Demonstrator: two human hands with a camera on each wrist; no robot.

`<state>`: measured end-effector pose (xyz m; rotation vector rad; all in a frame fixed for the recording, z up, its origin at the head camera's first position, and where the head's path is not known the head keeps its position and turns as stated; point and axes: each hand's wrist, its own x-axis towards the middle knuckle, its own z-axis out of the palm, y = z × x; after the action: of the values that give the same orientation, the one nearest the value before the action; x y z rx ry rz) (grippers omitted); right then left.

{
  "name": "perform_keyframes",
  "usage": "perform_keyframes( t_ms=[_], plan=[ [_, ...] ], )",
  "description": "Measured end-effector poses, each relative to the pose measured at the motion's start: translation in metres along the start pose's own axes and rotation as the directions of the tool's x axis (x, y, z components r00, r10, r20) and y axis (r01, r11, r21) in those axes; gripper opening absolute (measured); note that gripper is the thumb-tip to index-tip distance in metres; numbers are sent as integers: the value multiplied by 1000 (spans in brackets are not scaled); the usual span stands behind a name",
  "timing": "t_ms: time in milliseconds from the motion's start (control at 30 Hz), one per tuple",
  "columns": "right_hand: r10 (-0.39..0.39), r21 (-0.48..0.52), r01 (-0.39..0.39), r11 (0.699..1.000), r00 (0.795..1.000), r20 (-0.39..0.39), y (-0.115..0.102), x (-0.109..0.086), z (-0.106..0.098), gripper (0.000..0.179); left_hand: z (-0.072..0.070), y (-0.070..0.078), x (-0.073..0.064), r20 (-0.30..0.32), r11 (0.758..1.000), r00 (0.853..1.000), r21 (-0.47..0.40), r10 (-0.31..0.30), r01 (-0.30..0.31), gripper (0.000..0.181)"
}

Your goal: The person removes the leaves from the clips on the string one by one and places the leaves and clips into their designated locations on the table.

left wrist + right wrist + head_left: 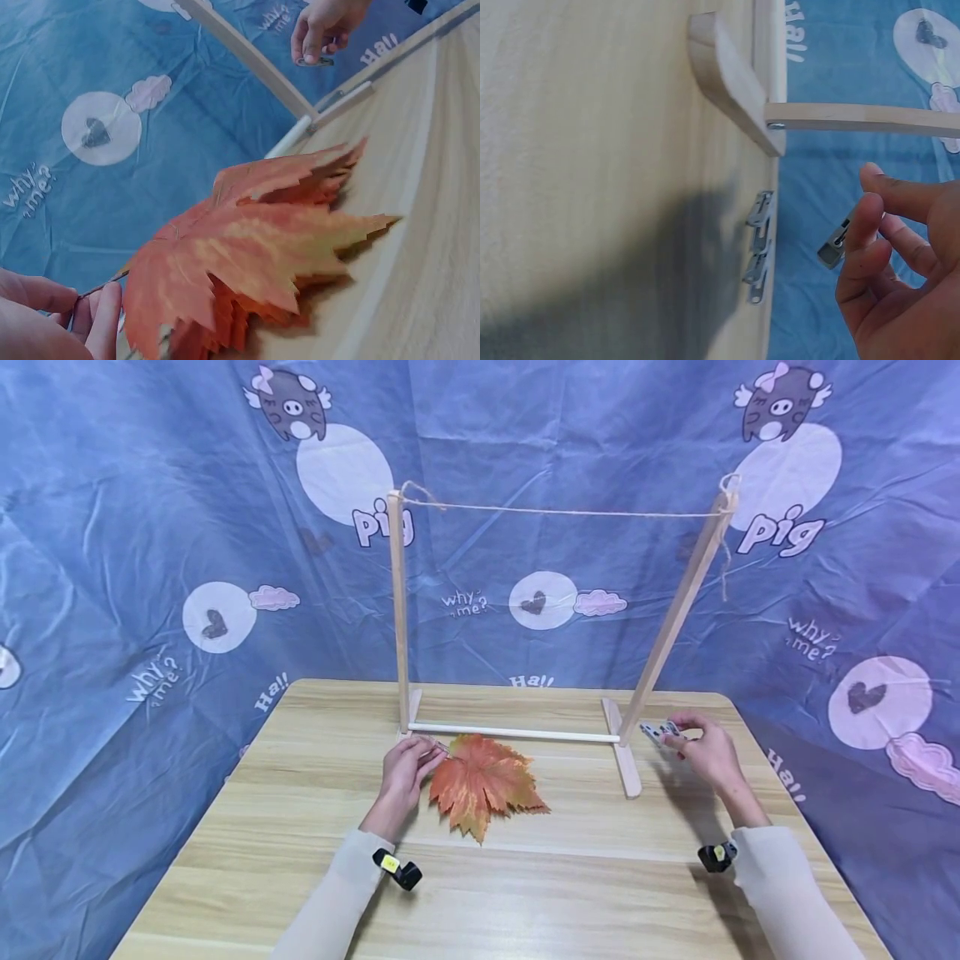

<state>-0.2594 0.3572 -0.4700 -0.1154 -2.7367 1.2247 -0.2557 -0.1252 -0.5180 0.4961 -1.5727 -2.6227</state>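
My left hand (405, 770) pinches the thin stem of an orange-red maple leaf (487, 781) at the table's middle. In the left wrist view several jagged leaf layers (247, 247) overlap, tips touching the wood. At the right, my right hand (702, 747) holds a grey metal clip (834, 251) between thumb and fingers, above the tabletop. Below that hand, several similar metal clips (759, 247) lie near the table's back edge, beside the wooden stand's right foot (628, 772).
The wooden stand has two uprights (400, 610), with a string (562, 512) tied between their tops. A white rod (517, 732) joins them low down. Blue printed cloth (480, 427) hangs behind and beside the wooden table (525, 893).
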Motion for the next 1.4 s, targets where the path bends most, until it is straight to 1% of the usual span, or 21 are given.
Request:
perform_keyframes(
  t_ms=[200, 367, 500, 600, 700, 767, 867, 967, 1067, 1167, 1400],
  plan=[
    [2, 11, -3, 1000, 1000, 27, 9, 1, 6, 48, -8, -8, 0, -19, 1000, 1000, 24, -9, 10, 6],
    [13, 10, -14, 1000, 999, 48, 16, 3, 8, 48, -13, -11, 1, -4, 999, 1000, 46, -17, 17, 6],
    [20, -18, -19, 1000, 997, 68, 21, 4, 8, 48, -15, -10, 1, 9, 994, 999, 104, -33, 32, 8],
    [23, -52, -18, 998, 996, 82, 24, 5, 9, 46, -15, -8, 0, 20, 984, 999, 172, -46, 42, 14],
    [21, -81, -14, 997, 996, 86, 26, 5, 10, 45, -15, -7, 0, 31, 974, 998, 220, -61, 52, 19],
    [20, -95, -12, 995, 996, 85, 27, 5, 11, 44, -16, -6, 0, 38, 968, 997, 243, -70, 59, 21],
    [40, -114, -30, 993, 996, 83, 29, 5, 11, 44, -17, -7, 2, 43, 961, 995, 269, -87, 73, 24],
    [57, -128, -46, 991, 995, 84, 30, 6, 11, 44, -18, -7, 3, 48, 954, 994, 287, -98, 80, 26],
    [56, -137, -44, 990, 995, 86, 32, 7, 12, 42, -18, -8, 3, 50, 950, 993, 302, -103, 83, 27],
    [48, -143, -35, 989, 995, 86, 35, 7, 12, 42, -18, -9, 2, 51, 948, 994, 308, -100, 80, 27],
    [75, -131, -62, 989, 993, 93, 38, 9, 12, 42, -17, -9, 1, 48, 946, 994, 314, -98, 78, 26]
  ],
)
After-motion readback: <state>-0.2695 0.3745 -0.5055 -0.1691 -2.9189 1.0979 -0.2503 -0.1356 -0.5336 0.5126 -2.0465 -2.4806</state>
